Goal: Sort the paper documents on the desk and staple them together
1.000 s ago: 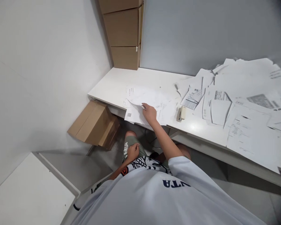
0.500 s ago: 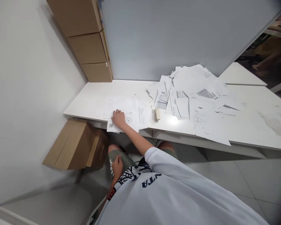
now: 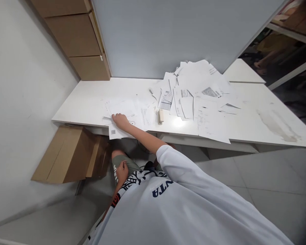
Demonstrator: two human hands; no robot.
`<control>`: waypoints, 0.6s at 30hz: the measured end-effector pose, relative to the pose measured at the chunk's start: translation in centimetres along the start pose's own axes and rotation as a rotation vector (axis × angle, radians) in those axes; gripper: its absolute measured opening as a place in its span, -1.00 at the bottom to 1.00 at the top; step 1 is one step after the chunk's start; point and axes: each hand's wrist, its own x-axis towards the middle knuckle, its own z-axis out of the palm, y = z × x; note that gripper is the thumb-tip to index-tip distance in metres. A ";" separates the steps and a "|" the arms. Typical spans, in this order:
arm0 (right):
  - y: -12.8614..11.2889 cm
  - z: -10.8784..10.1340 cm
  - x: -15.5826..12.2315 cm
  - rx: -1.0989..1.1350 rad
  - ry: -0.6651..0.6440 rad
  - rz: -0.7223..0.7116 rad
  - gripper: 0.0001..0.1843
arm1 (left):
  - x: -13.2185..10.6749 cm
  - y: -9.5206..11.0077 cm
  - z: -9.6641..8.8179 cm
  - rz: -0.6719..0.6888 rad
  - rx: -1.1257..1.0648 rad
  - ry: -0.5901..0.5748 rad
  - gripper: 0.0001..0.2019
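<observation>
Right hand (image 3: pixel 120 121) lies palm down on a loose spread of printed sheets (image 3: pixel 124 108) at the near edge of the white bench (image 3: pixel 265 126), fingers loosely together, with no visible grip on the paper. One sheet with a QR code (image 3: pixel 113 132) overhangs the edge just below the hand. Left hand (image 3: pixel 122 172) rests on the olive shorts (image 3: pixel 124 164) below the bench; its grip cannot be determined. To the right are a stapler (image 3: pixel 160 116), touching the spread, and a larger heap of overlapping documents (image 3: pixel 196 81). Stacked cardboard boxes (image 3: pixel 73 35) stand at the far corner of the bench; another cardboard box (image 3: pixel 66 154) leans below it.
</observation>
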 end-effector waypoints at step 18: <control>9.0 -1.7 -11.6 1.303 1.077 0.681 -0.54 | -1.1 1.0 0.4 -0.012 -0.042 -0.020 -0.71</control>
